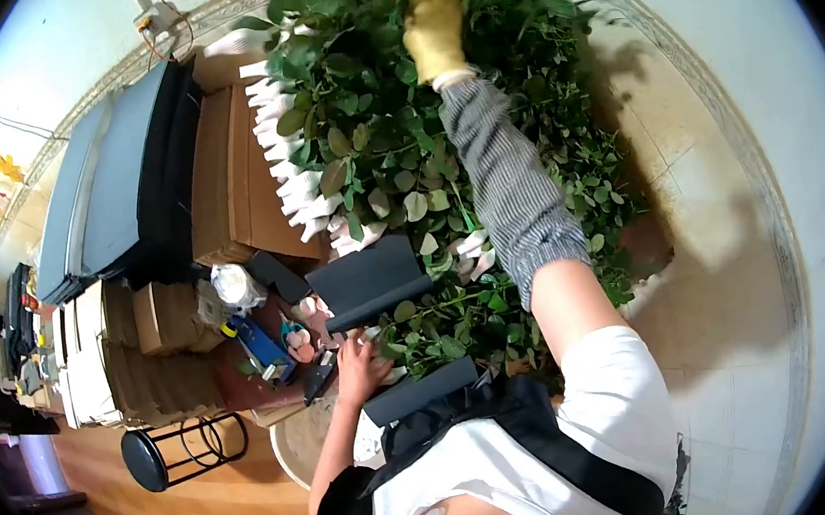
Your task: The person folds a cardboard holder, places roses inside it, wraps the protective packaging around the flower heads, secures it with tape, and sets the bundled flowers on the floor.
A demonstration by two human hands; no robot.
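Observation:
My left hand (360, 370) is bare and rests at the table's edge, fingers apart, between a black sheet (370, 279) and a dark rolled piece (423, 391). My right hand (435, 32), in a yellow glove with a striped grey sleeve, reaches to the far top of a large pile of leafy green stems (356, 84). Its fingertips are partly lost among leaves, some of them blurred, so its grip is unclear. White-wrapped heads (294, 184) line the pile's left side. More pale wrapped heads (474, 252) lie under my right forearm.
Cardboard boxes (244, 174) and large grey-black sheets (127, 176) stand at the left. Nearer are folded cardboard (110, 361), a blue box (264, 347), scissors (293, 336) and a black stool (144, 460). Tiled wall (720, 258) bounds the right.

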